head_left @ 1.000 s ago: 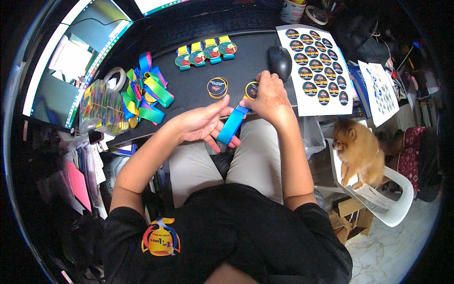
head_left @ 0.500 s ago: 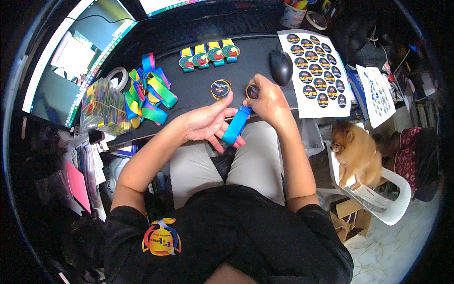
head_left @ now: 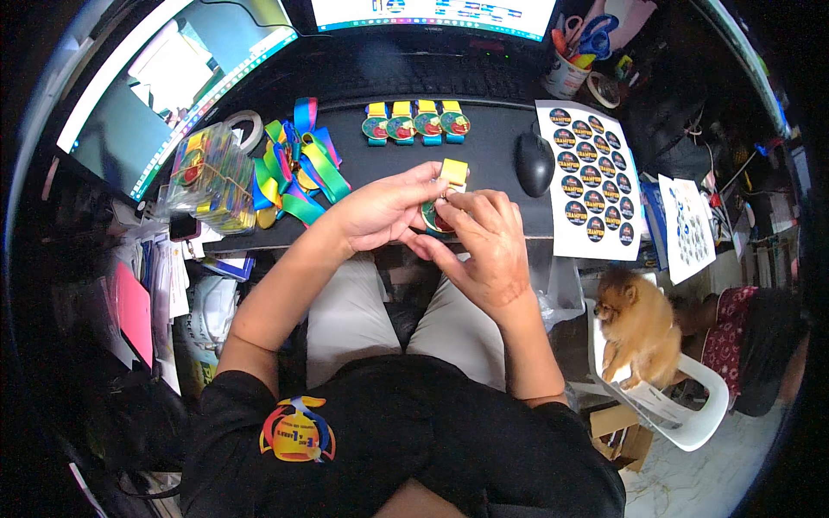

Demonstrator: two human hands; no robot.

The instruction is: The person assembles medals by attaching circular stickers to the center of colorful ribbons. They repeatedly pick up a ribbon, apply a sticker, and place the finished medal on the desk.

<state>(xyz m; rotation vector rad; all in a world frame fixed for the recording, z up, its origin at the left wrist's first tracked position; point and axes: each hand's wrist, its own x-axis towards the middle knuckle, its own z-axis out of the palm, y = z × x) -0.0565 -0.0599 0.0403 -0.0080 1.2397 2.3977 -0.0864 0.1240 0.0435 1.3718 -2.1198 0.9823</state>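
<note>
Between my hands, over the near edge of the desk, is a round medal [head_left: 438, 221] with a green and red face and a folded yellow ribbon [head_left: 455, 172] at its top. My left hand [head_left: 384, 207] grips it from the left, thumb by the ribbon and fingers beneath. From the right, my right hand [head_left: 488, 237] pinches at the medal's upper part, its fingertips bunched there and hiding much of the face. Further back, several finished-looking medals [head_left: 429, 124] lie in a neat row with yellow and blue folded ribbons.
Left are a heap of multicoloured ribbons [head_left: 298, 168], a stack of clear-wrapped medals [head_left: 207, 177] and a tape roll [head_left: 247, 131]. A black mouse [head_left: 535, 164] and a sheet of round black stickers [head_left: 590, 181] lie right. A small dog [head_left: 641, 332] sits on a white chair [head_left: 710, 401].
The medal has turned from its blue ribbon side to its green and red face. My right hand has left the dark disc on the desk and joined my left at the medal. The view has shifted.
</note>
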